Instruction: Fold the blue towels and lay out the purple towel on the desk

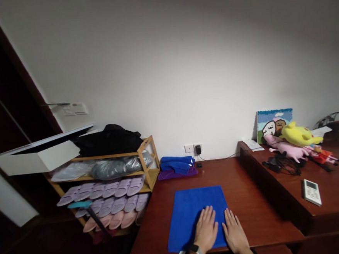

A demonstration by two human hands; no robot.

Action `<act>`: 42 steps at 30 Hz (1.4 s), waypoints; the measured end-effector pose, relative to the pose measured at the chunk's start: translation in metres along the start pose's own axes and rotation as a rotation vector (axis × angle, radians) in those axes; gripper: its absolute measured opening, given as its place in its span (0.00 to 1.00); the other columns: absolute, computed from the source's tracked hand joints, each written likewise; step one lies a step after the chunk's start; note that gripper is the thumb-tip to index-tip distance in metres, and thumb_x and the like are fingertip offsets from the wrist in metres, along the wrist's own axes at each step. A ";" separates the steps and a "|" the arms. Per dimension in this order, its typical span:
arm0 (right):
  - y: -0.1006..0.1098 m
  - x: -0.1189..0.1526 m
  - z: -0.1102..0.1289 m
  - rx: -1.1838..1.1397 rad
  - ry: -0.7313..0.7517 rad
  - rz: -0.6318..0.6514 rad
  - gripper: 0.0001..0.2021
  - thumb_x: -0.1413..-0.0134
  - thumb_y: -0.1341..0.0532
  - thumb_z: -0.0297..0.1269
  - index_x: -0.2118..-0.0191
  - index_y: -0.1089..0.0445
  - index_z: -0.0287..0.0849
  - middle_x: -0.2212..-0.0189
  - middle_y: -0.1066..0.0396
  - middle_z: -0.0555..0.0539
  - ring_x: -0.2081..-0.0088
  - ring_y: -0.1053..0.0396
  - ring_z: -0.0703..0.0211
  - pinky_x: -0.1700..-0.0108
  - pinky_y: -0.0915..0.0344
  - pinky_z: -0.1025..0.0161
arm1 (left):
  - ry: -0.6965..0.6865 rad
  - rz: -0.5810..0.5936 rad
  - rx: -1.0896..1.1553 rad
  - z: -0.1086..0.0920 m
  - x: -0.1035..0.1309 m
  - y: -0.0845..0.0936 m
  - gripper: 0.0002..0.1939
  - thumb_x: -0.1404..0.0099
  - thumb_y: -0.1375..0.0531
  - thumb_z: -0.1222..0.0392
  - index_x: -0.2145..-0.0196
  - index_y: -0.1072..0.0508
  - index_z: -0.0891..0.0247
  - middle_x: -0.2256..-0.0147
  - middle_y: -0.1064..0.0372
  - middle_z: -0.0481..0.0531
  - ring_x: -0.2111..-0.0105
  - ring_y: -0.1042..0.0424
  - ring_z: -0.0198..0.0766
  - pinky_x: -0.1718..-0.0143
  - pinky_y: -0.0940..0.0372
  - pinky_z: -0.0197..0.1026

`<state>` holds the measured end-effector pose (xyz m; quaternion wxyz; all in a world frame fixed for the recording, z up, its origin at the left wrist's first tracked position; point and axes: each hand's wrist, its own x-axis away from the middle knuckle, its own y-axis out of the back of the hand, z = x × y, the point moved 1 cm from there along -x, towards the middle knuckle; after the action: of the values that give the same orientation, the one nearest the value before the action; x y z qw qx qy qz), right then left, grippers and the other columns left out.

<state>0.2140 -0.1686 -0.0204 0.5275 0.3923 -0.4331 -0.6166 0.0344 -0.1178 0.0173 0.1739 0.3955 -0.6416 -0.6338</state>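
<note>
A blue cloth point(189, 210) lies spread flat on the reddish-brown wooden table point(260, 217), close to its front edge. Pressed flat on the right half of the cloth is my left hand point(206, 228), fingers stretched out, with a watch on the wrist. My right hand point(234, 231) rests at the cloth's right edge, partly over the bare wood, its fingers extended as well. Neither hand grips anything. Folded blue cloths point(178, 165) sit on a purple cloth point(177, 175) at the back left of the table.
A shoe rack point(150, 178) with several slippers point(104, 189) and a black bag point(109, 141) stands left. On the higher right table are plush toys point(299, 135), a picture point(275, 121) and a remote control point(311, 192). A black plug point(198, 149) sits in the wall socket.
</note>
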 end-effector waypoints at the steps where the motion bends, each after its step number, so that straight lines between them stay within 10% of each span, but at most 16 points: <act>1: -0.001 0.000 -0.001 0.013 0.014 0.005 0.33 0.32 0.62 0.48 0.28 0.54 0.34 0.27 0.60 0.45 0.26 0.62 0.52 0.26 0.62 0.49 | -0.034 0.027 0.040 -0.017 -0.007 -0.006 0.28 0.22 0.58 0.47 0.29 0.48 0.52 0.29 0.49 0.46 0.29 0.50 0.42 0.29 0.51 0.51; 6: 0.001 0.001 0.000 0.043 0.026 0.014 0.32 0.32 0.63 0.44 0.28 0.53 0.36 0.27 0.60 0.47 0.26 0.63 0.53 0.26 0.62 0.49 | 0.030 0.111 0.101 -0.038 -0.011 -0.020 0.29 0.22 0.63 0.48 0.27 0.56 0.53 0.28 0.52 0.47 0.28 0.53 0.41 0.28 0.52 0.53; 14: 0.006 0.003 0.005 0.027 -0.020 0.017 0.35 0.32 0.63 0.51 0.27 0.56 0.33 0.26 0.61 0.45 0.26 0.63 0.52 0.26 0.63 0.50 | 0.433 0.115 -0.094 0.075 0.081 0.011 0.34 0.24 0.62 0.42 0.28 0.52 0.61 0.28 0.58 0.52 0.28 0.55 0.47 0.28 0.53 0.57; 18: 0.012 0.002 0.007 0.024 -0.043 0.038 0.35 0.32 0.63 0.50 0.27 0.56 0.32 0.26 0.60 0.45 0.26 0.63 0.52 0.26 0.64 0.50 | 0.493 0.093 -0.164 0.098 0.111 0.023 0.34 0.24 0.61 0.44 0.29 0.49 0.65 0.28 0.57 0.54 0.28 0.54 0.46 0.29 0.51 0.55; 36: -0.009 0.048 -0.003 -0.053 0.053 -0.096 0.32 0.31 0.61 0.50 0.29 0.48 0.40 0.28 0.55 0.48 0.27 0.56 0.49 0.27 0.55 0.46 | 0.473 0.032 -0.189 0.093 0.109 0.023 0.32 0.25 0.58 0.46 0.29 0.45 0.62 0.29 0.51 0.54 0.30 0.49 0.48 0.30 0.50 0.57; 42: -0.020 0.041 -0.011 -0.059 0.083 -0.136 0.33 0.31 0.60 0.53 0.30 0.44 0.39 0.29 0.52 0.46 0.29 0.52 0.47 0.28 0.50 0.46 | 0.187 -0.048 -0.064 0.019 0.058 0.017 0.29 0.23 0.59 0.50 0.27 0.53 0.56 0.28 0.56 0.49 0.29 0.52 0.43 0.29 0.48 0.53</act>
<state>0.2122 -0.2094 -0.0442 0.5135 0.4302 -0.3649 -0.6466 -0.0205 -0.1485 0.0146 0.2302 0.4624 -0.5924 -0.6183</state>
